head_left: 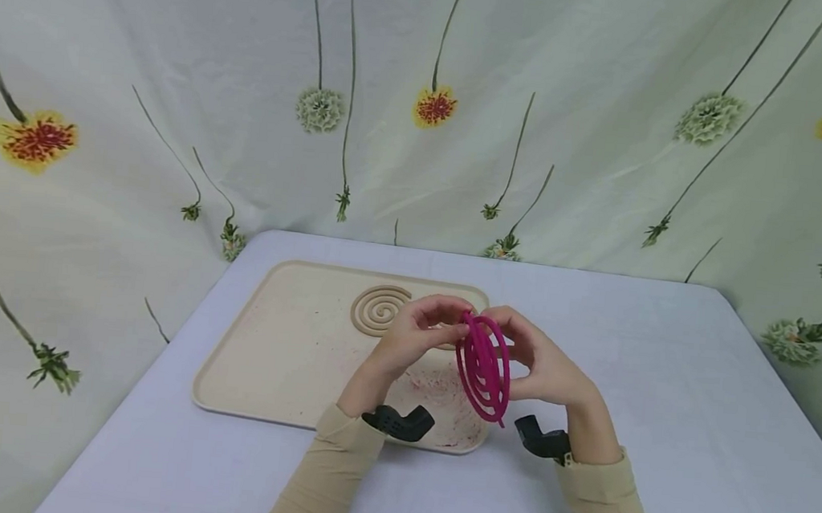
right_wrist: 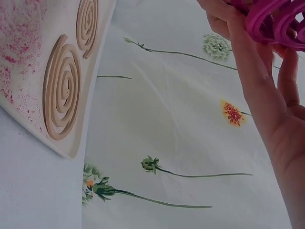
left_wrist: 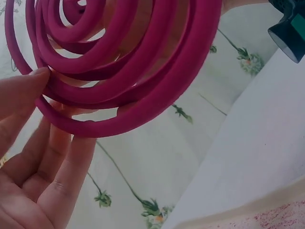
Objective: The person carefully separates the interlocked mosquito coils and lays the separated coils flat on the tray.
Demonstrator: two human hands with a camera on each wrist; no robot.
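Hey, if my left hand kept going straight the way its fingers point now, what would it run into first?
Probably your right hand. The left hand points rightward across the pink spiral coil it already holds, with the right hand just beyond; depth is hard to judge.

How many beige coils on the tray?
2, seen in the right wrist view: one coil near the tray edge, another beside it. The head view shows only one; hands hide the other.

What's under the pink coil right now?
Below the pink coil, held up by both hands, lies the beige tray with pink dust. The hands cover part of the tray's second spiral groove.
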